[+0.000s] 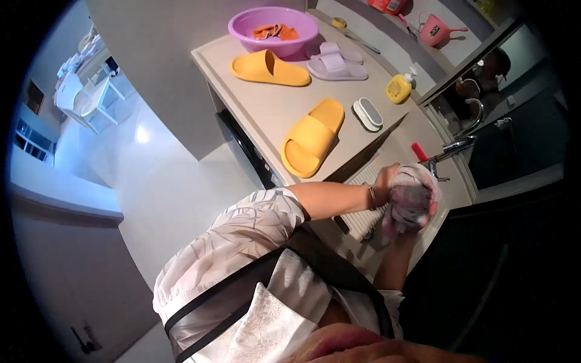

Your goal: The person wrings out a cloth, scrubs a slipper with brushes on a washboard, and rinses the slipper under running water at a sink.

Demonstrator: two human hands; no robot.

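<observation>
A bunched cloth is held up at the sink

The pale pink and grey cloth is up by the tap, bunched in a ball. The left hand and the right hand hold it from both sides, and their grip is closed around it. The person looks to be squeezing or rubbing it. I think this calls for both hands to press and not let the soft cloth slip. I can't tell how wet it is.

Under the hands is a white ridged washboard. The inside of the sink is mostly hidden, so I can't tell if it has water.

To the left is the table. A brush and a yellow pump bottle sit near the sink. One yellow slipper is near, and another is farther off, next to some lilac slippers. At the far end, a purple basin has an orange cloth inside. At the far right, a pink dipper sits on a shelf.
</observation>
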